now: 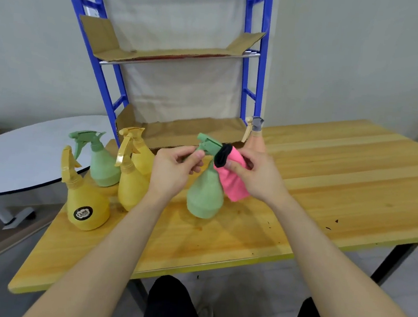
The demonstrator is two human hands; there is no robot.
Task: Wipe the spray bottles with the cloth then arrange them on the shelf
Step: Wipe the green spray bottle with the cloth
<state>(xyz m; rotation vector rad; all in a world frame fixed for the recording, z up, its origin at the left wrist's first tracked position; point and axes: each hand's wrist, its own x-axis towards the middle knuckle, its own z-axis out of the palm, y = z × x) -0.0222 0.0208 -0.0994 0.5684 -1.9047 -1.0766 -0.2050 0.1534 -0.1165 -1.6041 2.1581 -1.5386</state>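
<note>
Pinching green bottle's (205, 196) trigger with left hand (173, 170), clamping pink cloth (234, 187) to its neck with right hand (260, 179). Upright on table (355, 179) before shelf (177, 54). Mid-wipe. Four other bottles (87, 205) waiting at left, probably unwiped; peach bottle (255, 140) by shelf foot, placement unclear.

Bright, even indoor light falls from overhead. The table (342, 177) shows only faint, soft-edged shadows at the feet of the bottles (86, 207). A pale sheen lies on the white table (22, 162) to its left. Wide-angle distortion leans and bows the shelf (262, 60) posts behind the table. Detail is slightly soft throughout, softest toward the corners.
</note>
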